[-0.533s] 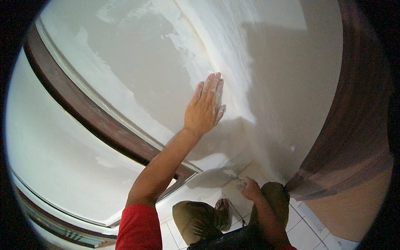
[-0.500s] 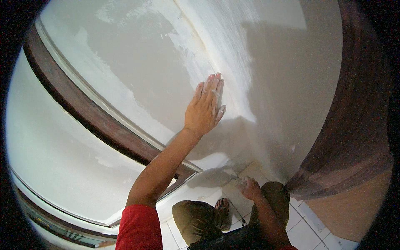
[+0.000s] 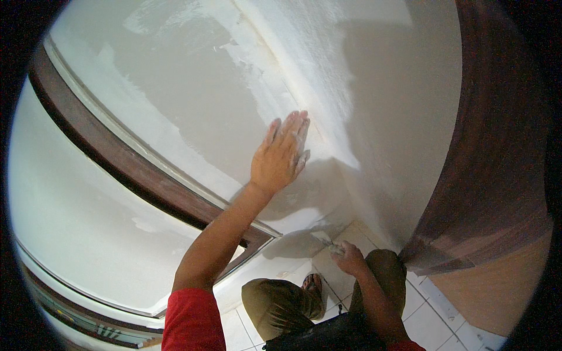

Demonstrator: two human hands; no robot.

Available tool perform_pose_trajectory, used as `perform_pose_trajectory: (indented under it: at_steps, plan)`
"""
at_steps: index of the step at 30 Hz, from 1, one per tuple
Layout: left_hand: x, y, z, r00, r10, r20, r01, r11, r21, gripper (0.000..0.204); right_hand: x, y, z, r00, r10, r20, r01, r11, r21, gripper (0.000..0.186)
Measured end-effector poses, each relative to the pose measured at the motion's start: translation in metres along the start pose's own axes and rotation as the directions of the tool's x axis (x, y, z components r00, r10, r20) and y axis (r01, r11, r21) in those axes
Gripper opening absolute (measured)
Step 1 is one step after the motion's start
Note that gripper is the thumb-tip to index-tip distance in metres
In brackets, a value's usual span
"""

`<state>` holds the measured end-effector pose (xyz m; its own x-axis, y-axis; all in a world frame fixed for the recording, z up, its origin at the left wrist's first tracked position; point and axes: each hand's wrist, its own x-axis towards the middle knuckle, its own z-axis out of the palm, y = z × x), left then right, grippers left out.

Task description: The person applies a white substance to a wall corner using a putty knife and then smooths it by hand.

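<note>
My left hand [image 3: 277, 157] lies flat against the wall, its fingers stretched out and smeared with white. The fingertips reach the inside corner, where a rough pale strip of filler [image 3: 272, 58] runs up between two wall faces. Low by my right knee, my right hand [image 3: 350, 258] is closed around a small whitish tool [image 3: 335, 248] with a thin pale end. Too little of that tool shows to tell its exact kind. White patches [image 3: 158, 120] border the grey part of the left wall [image 3: 187, 82].
A dark brown wooden frame [image 3: 111, 143] crosses the left side. On the right stands a dark brown wooden panel [image 3: 497, 146], with a light brown surface [image 3: 492, 286] below it. My bent knees are above white floor tiles [image 3: 430, 322]. Shadows fall across the right wall [image 3: 404, 111].
My left hand has slid slightly down and left along the corner, still flat on the wall. The right hand has shifted a little, and its tool shows more clearly. The view has shifted slightly.
</note>
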<state>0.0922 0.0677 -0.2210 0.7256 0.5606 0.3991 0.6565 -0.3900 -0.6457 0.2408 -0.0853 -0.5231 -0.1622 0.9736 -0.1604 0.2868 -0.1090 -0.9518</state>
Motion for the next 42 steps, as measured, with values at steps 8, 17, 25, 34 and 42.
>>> perform_pose_trajectory:
  at_steps: [8,17,25,34,42]
  plan:
    - [0.027,-0.012,-0.015,0.979,-0.126,-0.158,0.127,0.992,-0.005,0.072,0.011,0.017,0.007,1.000,0.023,0.001,-0.022,0.995,-0.099,0.045]
    - [0.015,0.005,-0.001,0.995,-0.042,-0.087,0.038,0.998,-0.041,0.072,0.002,0.004,0.001,1.000,0.012,0.027,-0.009,0.996,-0.091,0.052]
    - [-0.002,0.027,0.009,0.997,0.009,0.070,-0.004,0.997,-0.075,0.079,0.003,0.012,0.007,1.000,-0.021,-0.010,0.019,0.992,-0.121,0.052]
    - [-0.005,0.038,0.009,0.993,0.024,0.112,-0.013,0.995,-0.096,0.082,0.002,0.013,0.000,0.999,-0.026,-0.023,0.025,0.997,-0.079,0.054]
    - [0.015,0.020,-0.004,0.991,-0.103,-0.080,0.091,0.987,-0.136,0.088,-0.001,0.003,-0.004,0.999,-0.045,-0.005,0.044,0.999,-0.028,0.053]
